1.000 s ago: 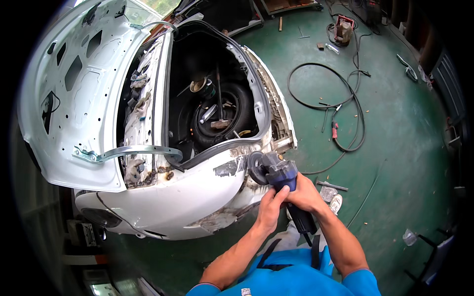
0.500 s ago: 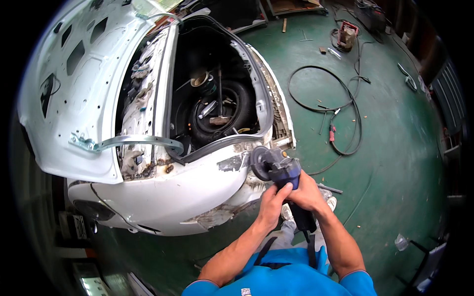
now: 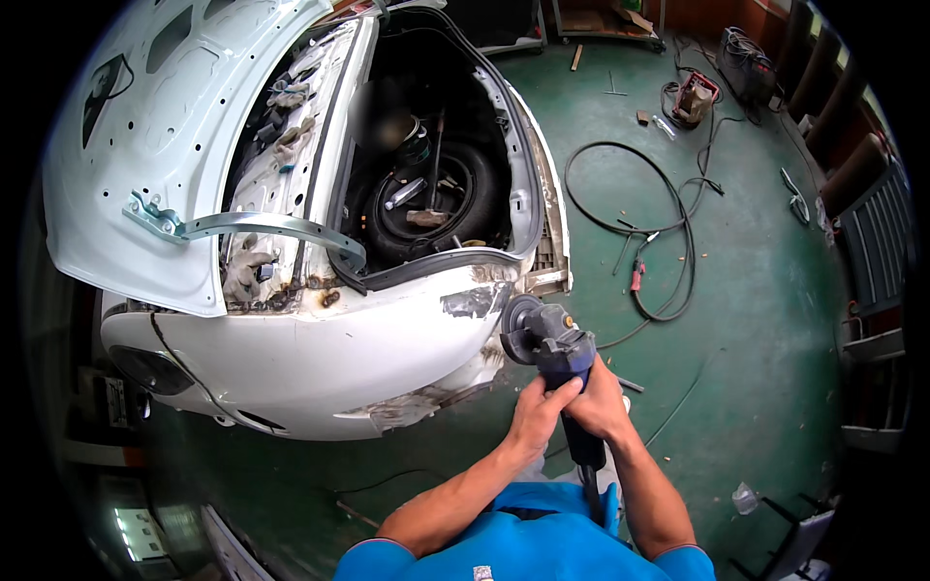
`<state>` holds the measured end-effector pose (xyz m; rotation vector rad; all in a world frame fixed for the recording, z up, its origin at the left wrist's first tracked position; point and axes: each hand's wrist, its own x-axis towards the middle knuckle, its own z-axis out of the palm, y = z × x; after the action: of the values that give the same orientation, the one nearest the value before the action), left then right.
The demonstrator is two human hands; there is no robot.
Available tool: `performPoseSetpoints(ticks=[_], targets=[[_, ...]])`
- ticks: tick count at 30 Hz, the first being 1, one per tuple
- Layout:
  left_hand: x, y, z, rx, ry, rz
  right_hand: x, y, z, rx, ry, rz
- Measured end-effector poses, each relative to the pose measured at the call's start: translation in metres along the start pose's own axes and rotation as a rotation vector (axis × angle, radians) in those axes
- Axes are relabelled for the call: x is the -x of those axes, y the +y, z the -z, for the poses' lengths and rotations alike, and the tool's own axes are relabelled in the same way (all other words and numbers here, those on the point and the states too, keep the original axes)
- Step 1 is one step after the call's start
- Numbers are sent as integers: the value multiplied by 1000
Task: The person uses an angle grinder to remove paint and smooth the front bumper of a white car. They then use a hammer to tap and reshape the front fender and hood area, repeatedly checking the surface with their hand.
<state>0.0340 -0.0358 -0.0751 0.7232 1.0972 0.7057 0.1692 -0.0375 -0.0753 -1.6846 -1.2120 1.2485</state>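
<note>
An angle grinder point(image 3: 565, 356) with a dark blue body and a grey head is held in front of me. My left hand point(image 3: 538, 418) closes round its body from the left, the thumb lying along the top. From the other side my right hand point(image 3: 601, 402) wraps round the same body. The round disc and guard point(image 3: 521, 324) stand at the upper left end, beside the rear corner of a white car body point(image 3: 310, 360). Whether the disc touches the car cannot be made out. Close to that corner the paint has a bare grey patch point(image 3: 472, 302).
The trunk lid point(image 3: 145, 213) stands raised on a curved metal hinge arm point(image 3: 281, 226). Inside the trunk lie a tyre point(image 3: 480, 189) and a hammer point(image 3: 426, 218). A looped black cable point(image 3: 690, 257) and a red-and-black machine point(image 3: 696, 100) rest on the green floor point(image 3: 775, 320).
My view has shifted, and the car sits a little higher and further left in it. The grinder has drawn slightly away from the car's corner, still in both hands.
</note>
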Motion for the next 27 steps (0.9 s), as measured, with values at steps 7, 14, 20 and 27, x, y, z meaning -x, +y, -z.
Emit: performPoseSetpoints(ticks=[7, 14, 20, 27], targets=[[15, 2, 10, 15, -11, -65, 15, -5, -17, 55, 59, 48], [25, 10, 11, 104, -54, -84, 26, -29, -17, 170, 106, 62], [52, 11, 16, 191, -78, -81, 45, -56, -13, 372, 10, 84], [47, 29, 18, 254, -175, -59, 44, -92, -6, 492, 15, 25]])
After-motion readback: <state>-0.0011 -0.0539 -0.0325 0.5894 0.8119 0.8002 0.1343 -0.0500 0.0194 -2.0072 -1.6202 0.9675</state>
